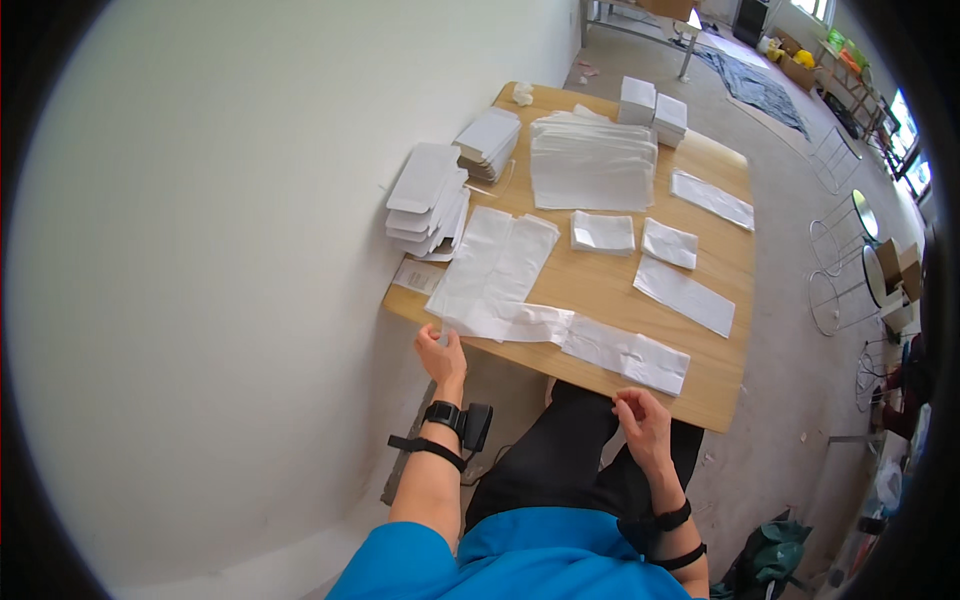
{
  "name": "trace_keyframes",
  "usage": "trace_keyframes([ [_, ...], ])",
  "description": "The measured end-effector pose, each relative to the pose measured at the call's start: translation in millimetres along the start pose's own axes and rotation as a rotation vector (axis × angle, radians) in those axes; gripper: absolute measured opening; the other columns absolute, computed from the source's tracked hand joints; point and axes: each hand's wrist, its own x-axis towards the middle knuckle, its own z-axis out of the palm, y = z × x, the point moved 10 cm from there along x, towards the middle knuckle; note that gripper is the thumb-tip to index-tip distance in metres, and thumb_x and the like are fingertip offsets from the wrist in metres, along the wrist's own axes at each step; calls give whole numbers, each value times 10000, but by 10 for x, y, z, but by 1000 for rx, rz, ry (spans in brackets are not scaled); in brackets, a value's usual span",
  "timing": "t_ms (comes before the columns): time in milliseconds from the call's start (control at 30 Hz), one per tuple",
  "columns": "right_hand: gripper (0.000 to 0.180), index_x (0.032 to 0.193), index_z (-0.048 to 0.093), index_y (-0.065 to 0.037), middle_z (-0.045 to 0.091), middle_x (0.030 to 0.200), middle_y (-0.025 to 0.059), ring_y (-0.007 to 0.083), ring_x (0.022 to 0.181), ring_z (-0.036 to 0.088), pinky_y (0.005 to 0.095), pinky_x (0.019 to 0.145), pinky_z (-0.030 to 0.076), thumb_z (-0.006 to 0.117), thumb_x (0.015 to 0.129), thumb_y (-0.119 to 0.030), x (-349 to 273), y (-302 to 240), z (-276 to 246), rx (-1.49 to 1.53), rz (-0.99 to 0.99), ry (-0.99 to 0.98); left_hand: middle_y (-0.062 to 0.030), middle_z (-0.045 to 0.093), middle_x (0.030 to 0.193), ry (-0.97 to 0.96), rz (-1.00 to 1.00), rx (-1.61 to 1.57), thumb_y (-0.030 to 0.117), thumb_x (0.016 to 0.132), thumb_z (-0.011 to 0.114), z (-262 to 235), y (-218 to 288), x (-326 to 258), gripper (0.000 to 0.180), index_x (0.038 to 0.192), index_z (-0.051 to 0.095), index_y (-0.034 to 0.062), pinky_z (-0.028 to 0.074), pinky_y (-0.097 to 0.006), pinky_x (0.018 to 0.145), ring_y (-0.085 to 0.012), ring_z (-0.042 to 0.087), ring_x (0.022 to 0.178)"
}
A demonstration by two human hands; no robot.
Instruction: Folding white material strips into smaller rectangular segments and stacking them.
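A person sits at a wooden table (600,285) set against a white wall (230,250), seen from above. The left hand (441,352) is at the near left edge of the table, fingers curled and pinching the near corner of a white plastic bag (480,270) that lies flat on the tabletop and overhangs the edge slightly. The right hand (643,420) is off the table, just below the near edge, fingers loosely bent and holding nothing; it sits just beside a flat white paper packet (627,354) lying along the near edge, though contact cannot be confirmed. A second plastic bag (527,258) lies beside the first, partly overlapping it. Further back on the table: a wide pile of white bags (593,160), two small folded white pieces (603,232) (669,243) side by side, a longer white strip (684,295) on the right, and another strip (712,198) near the far right edge. Stacks of flat white cardboard blanks (428,200) rest at the left edge, partly overhanging toward the wall, with a further stack (489,142) behind them. Two stacks of small white boxes (653,108) stand at the far end. Both wrists carry black straps. Wire stools (845,260) stand on the concrete floor to the right.
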Motion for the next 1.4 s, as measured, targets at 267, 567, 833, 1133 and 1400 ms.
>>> trace_keyframes([
  [267,132,985,628,22,673,845,71,102,764,639,233,699,524,600,874,-45,-319,322,76,93,128,-83,-98,522,899,-99,-42,39,205,795,650,149,-235,234,238,926,535,43,458,-392,766,-277,545,861],
  [567,151,955,633,21,638,768,79,113,651,600,237,611,482,644,834,-68,-149,87,-89,-49,24,47,-94,575,869,-129,281,-226,181,822,650,-24,968,-231,157,831,569,48,437,-382,749,-264,556,808],
  [833,407,1188,533,4,615,1042,95,130,937,582,258,780,472,668,857,-192,465,-29,21,467,-11,219,-57,628,876,-323,989,-337,116,761,684,-39,2578,-1673,148,883,609,80,379,-390,834,-235,579,893],
  [1133,181,987,612,-37,620,863,-5,56,754,551,214,680,443,661,874,-169,368,1080,-925,675,271,465,-125,453,1357,-689,1136,-388,186,833,637,478,2607,-2420,531,1310,442,58,253,-475,1099,-304,414,1272],
  [1400,184,970,624,-22,623,855,-8,56,759,550,208,680,435,661,875,-176,205,1231,-1600,469,295,514,-100,241,1508,-822,1134,49,329,832,642,1036,2204,-2169,758,1429,276,38,108,-489,1147,-276,180,1410],
])
